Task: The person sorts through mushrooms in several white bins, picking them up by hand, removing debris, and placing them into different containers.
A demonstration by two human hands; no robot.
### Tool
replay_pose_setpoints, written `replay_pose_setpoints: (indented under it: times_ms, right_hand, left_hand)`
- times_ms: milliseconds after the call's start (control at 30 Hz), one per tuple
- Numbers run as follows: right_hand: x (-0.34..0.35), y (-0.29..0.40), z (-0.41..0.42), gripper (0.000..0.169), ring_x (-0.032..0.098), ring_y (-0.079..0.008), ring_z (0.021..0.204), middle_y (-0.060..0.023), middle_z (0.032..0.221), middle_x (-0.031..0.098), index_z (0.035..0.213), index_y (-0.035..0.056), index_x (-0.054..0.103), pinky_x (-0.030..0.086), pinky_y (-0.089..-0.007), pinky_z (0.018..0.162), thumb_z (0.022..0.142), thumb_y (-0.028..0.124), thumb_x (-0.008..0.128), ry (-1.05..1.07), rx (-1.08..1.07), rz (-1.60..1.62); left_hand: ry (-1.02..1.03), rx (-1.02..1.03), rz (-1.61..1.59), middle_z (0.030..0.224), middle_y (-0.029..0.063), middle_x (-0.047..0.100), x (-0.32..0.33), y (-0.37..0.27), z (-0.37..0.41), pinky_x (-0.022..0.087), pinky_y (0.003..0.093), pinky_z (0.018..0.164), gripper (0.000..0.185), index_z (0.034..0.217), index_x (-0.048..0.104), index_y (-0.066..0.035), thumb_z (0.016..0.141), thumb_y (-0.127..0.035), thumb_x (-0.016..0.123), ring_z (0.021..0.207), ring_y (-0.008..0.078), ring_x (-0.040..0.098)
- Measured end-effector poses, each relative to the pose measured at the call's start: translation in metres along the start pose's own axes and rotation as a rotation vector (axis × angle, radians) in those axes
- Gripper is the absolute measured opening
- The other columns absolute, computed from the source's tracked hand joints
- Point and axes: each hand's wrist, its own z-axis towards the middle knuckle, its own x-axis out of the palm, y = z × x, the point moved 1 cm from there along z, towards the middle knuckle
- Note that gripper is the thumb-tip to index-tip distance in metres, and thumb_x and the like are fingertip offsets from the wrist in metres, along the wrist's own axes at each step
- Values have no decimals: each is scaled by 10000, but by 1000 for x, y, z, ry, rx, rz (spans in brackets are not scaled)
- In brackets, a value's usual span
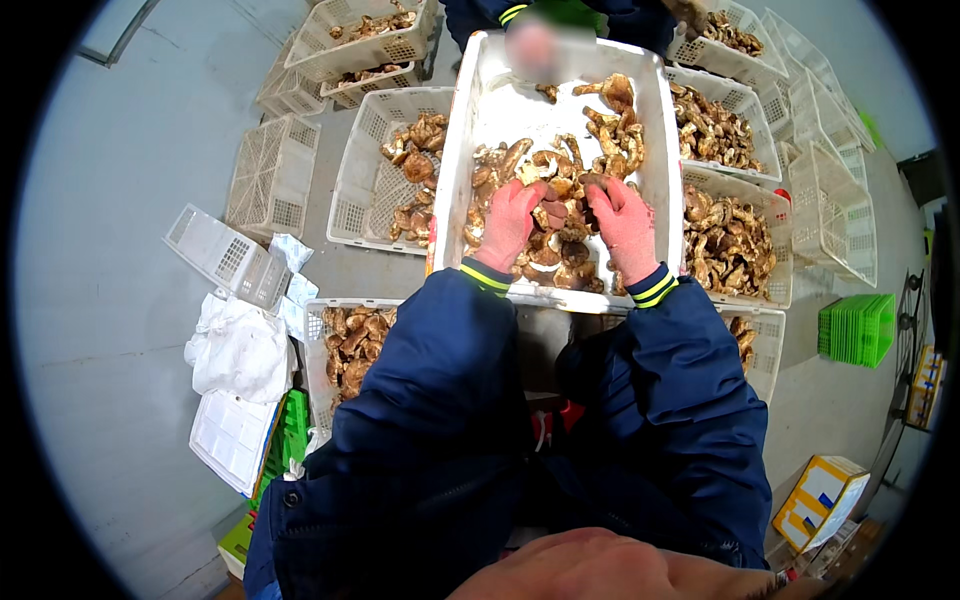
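Observation:
My left hand [517, 217], in a pink glove with soiled fingertips, is curled around a mushroom [539, 218] over the white foam box [517, 106]. My right hand [621, 221], gloved alike, is just to the right with its fingers bent down among the mushrooms; whether it grips one is hidden. Brown mushrooms with pale, thick stems lie heaped under and around both hands. More mushrooms [616, 135] lie along the right side of the box, and a small one [549, 91] is near its far end.
White plastic crates of mushrooms flank the box, one at left [352, 180] and others at right [784, 225]. A person [637, 19] stands at the far end. Green baskets [855, 330] are stacked at right. A white bag [244, 345] and foam lid [231, 435] lie at left.

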Motion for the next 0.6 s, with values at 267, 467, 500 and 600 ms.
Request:
replay_pose_setpoints:
  times_ms: [267, 467, 500, 600]
  right_hand:
    - [4, -12, 3, 213, 521, -228, 660, -121, 779, 571, 928, -2, 602, 442, -323, 632, 885, 204, 568, 72, 45, 18]
    - [6, -11, 6, 378, 591, -102, 773, -44, 923, 614, 1237, -16, 521, 463, -230, 635, 958, 239, 516, 309, 356, 651]
    - [8, -9, 6, 386, 593, -108, 773, -43, 927, 614, 1248, -15, 514, 466, -232, 640, 958, 240, 520, 306, 358, 675]
    - [13, 0, 4, 415, 598, -121, 772, -49, 952, 617, 1274, -12, 498, 475, -232, 652, 961, 260, 525, 301, 370, 743]
  left_hand:
    - [-246, 104, 974, 866, 148, 663, 5, 1, -4, 503, 385, 716, 230, 921, 624, -19, 879, -229, 543, 792, 320, 645]
    - [-401, 337, 1181, 967, 133, 652, 8, -5, -8, 471, 407, 803, 346, 1024, 611, -46, 739, -229, 682, 914, 314, 611]
    - [-425, 363, 1239, 988, 127, 651, 6, -6, -9, 468, 402, 814, 368, 1038, 609, -44, 726, -223, 689, 932, 306, 608]
    - [-359, 319, 1217, 1007, 113, 648, 0, -5, -9, 464, 386, 839, 425, 1080, 612, -40, 707, -225, 702, 967, 282, 602]
